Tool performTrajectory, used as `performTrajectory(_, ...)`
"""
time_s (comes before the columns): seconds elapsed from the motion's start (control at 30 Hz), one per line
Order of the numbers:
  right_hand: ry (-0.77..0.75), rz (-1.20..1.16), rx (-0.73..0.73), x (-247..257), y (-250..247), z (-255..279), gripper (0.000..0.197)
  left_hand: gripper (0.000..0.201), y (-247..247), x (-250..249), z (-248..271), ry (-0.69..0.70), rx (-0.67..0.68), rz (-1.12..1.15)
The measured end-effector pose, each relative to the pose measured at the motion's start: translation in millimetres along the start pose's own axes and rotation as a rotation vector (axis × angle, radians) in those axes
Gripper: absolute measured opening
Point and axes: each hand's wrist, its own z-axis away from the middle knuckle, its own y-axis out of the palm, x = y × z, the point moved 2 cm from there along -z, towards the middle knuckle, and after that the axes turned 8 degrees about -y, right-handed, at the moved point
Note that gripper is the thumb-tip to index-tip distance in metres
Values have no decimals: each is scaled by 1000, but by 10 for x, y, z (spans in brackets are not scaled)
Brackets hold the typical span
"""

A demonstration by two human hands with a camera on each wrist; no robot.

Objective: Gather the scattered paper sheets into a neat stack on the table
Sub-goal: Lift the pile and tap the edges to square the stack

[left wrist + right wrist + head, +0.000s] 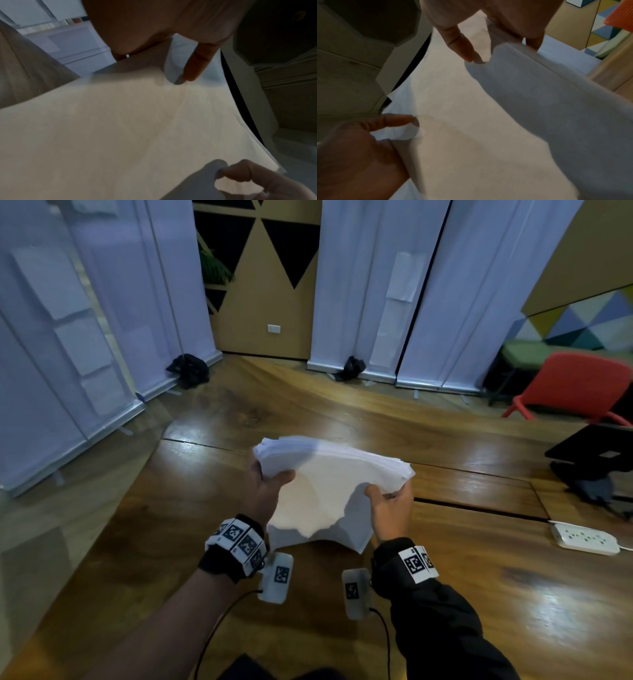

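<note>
A thick bundle of white paper sheets (pixel 325 484) is held between both hands above the wooden table (pixel 479 577), its near edge drooping toward the tabletop and its far edges fanned unevenly. My left hand (pixel 265 491) grips the bundle's left side, thumb on top. My right hand (pixel 390 505) grips the right side, thumb on top and fingers underneath. In the left wrist view the paper (pixel 120 128) fills the frame under my left thumb (pixel 197 65). The right wrist view shows the paper (pixel 471 115) pinched by the right hand (pixel 496 44).
A white power strip (pixel 585 539) lies on the table to the right, with a black stand (pixel 596 460) behind it. A red chair (pixel 575 385) stands at the far right. White roll-up banners (pixel 411 302) line the far side.
</note>
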Motion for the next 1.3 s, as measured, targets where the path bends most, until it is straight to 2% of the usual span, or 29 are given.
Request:
performTrajectory(0.07, 8, -7, 1, -30, 32, -6, 58, 68, 30, -14, 0, 18, 9, -12)
performTrajectory(0.13, 5, 1, 13, -29, 67, 1, 58, 56, 60, -41, -7, 36, -33, 13)
performTrajectory(0.3, -5, -42, 1, 19, 90, 35, 54, 54, 180, -197, -37, 94, -240, 60)
performTrajectory(0.37, -28, -61, -11, 24, 92, 51, 52, 46, 238, -245, -59, 114, -303, 54)
performTrajectory(0.43, -58, -75, -33, 39, 98, 81, 45, 40, 295, -278, -82, 126, -364, 16)
performTrajectory(0.5, -92, -92, -42, 102, 115, 123, 38, 42, 328, -289, -102, 123, -417, -37)
performTrajectory(0.57, -110, -99, -71, 173, 130, 127, 53, 45, 334, -293, -120, 104, -444, -54)
performTrajectory(0.63, -97, -72, -122, 224, 144, 91, 68, 42, 320, -284, -124, 95, -452, -53)
performTrajectory(0.67, -89, -71, -135, 255, 157, 74, 67, 38, 307, -275, -123, 96, -459, -46)
performTrajectory(0.8, -69, -67, -201, 359, 190, 18, 32, 15, 228, -222, -118, 86, -482, -16)
performTrajectory(0.87, -62, -59, -205, 383, 208, -2, 22, 11, 198, -211, -127, 95, -470, 4)
performTrajectory(1.0, -88, -30, -210, 371, 224, -30, 23, 21, 206, -204, -121, 107, -392, -24)
performTrajectory(1.13, -177, -36, -230, 412, 211, -57, 37, 24, 180, -214, -107, 89, -364, -11)
performTrajectory(1.3, -138, 21, -165, 408, 252, -80, 27, 29, 241, -166, -94, 58, -255, -37)
